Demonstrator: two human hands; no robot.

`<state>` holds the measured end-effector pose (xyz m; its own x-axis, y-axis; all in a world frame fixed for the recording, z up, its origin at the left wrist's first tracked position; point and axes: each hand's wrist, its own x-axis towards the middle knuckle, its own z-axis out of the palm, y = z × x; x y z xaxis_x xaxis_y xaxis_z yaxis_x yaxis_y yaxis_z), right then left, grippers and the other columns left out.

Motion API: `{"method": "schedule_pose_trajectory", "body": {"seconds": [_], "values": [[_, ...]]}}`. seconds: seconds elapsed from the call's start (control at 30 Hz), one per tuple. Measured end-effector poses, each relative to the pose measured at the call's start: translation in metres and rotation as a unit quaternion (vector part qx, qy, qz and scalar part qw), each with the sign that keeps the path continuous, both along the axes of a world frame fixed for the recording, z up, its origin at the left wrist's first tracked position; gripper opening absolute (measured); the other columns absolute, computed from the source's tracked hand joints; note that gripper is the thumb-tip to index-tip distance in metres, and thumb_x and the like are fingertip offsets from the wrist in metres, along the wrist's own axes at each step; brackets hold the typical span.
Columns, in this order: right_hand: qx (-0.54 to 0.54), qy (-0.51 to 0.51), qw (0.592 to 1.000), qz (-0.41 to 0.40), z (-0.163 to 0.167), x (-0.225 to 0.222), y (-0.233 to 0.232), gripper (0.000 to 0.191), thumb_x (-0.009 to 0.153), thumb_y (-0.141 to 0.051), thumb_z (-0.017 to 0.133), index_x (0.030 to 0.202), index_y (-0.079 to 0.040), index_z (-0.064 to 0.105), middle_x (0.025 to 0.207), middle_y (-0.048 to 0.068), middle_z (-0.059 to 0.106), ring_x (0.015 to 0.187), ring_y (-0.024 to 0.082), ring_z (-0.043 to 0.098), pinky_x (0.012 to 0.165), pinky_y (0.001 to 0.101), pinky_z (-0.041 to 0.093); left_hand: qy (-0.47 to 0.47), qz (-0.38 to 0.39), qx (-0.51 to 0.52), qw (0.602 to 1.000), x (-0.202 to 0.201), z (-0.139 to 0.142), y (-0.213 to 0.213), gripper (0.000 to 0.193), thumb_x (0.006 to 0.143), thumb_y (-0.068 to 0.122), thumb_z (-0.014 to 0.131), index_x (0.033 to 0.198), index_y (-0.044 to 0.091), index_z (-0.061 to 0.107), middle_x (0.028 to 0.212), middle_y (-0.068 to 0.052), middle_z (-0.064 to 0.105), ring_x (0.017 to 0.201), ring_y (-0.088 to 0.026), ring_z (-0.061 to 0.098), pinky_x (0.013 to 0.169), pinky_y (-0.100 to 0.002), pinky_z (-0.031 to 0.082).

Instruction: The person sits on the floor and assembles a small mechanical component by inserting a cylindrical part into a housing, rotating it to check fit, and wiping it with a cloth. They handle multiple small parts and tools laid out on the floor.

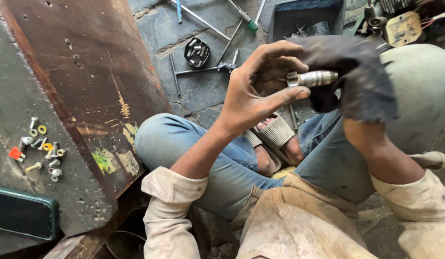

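Leaning at left: a broad rusty metal sheet (88, 81), scratched, with flaking yellow-green paint patches. Sitting cross-legged on cracked stone floor (193, 91), in worn blue jeans and a ribbed sandal (276, 132). Wrapping a dark, frayed, greasy rag (361, 76) around the right hand (349, 91), hiding the fingers, apparently clamping one end of a ribbed silvery metal cylinder (312, 78) at chest height. Cupping the left hand (261, 88) half-open, fingertips touching the cylinder's free end. Lying on the grey ledge: small washers and bolts (42, 148), a dark phone (23, 213).
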<state>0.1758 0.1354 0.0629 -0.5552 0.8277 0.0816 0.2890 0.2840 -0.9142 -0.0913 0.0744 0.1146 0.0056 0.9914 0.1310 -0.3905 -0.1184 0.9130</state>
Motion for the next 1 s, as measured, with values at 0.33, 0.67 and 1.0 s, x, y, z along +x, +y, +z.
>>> {"method": "schedule_pose_trajectory", "body": {"seconds": [0.33, 0.67, 1.0], "values": [[0.139, -0.255, 0.956, -0.037, 0.059, -0.051, -0.004, 0.034, 0.103, -0.005, 0.061, 0.135, -0.006, 0.071, 0.116, 0.017, 0.072, 0.104, 0.033, 0.069, 0.092, 0.0414, 0.055, -0.008, -0.006, 0.012, 1.0, 0.001, 0.0, -0.007, 0.052, 0.102, -0.006, 0.083, 0.143, 0.002, 0.052, 0.129, -0.012, 0.069, 0.119, -0.013, 0.07, 0.106, -0.029, 0.062], [0.095, -0.132, 0.986, 0.023, 0.109, -0.073, -0.006, 0.032, 0.092, -0.002, 0.067, 0.124, 0.0, 0.068, 0.105, 0.015, 0.07, 0.092, 0.029, 0.068, 0.081, 0.0358, 0.053, 0.192, 0.001, -0.026, 0.981, 0.004, 0.017, -0.004, 0.035, 0.102, 0.014, 0.079, 0.13, 0.006, 0.06, 0.094, -0.003, 0.078, 0.08, -0.004, 0.072, 0.072, -0.022, 0.059], [0.375, -0.314, 0.871, 0.045, -0.042, 0.028, -0.024, 0.037, 0.098, -0.001, 0.062, 0.135, 0.001, 0.063, 0.125, 0.02, 0.064, 0.116, 0.036, 0.062, 0.103, 0.0461, 0.049, 0.359, 0.078, 0.16, 0.916, 0.005, 0.011, -0.005, 0.045, 0.101, 0.022, 0.083, 0.136, 0.01, 0.057, 0.11, -0.006, 0.069, 0.098, -0.019, 0.073, 0.083, -0.029, 0.06]]}}
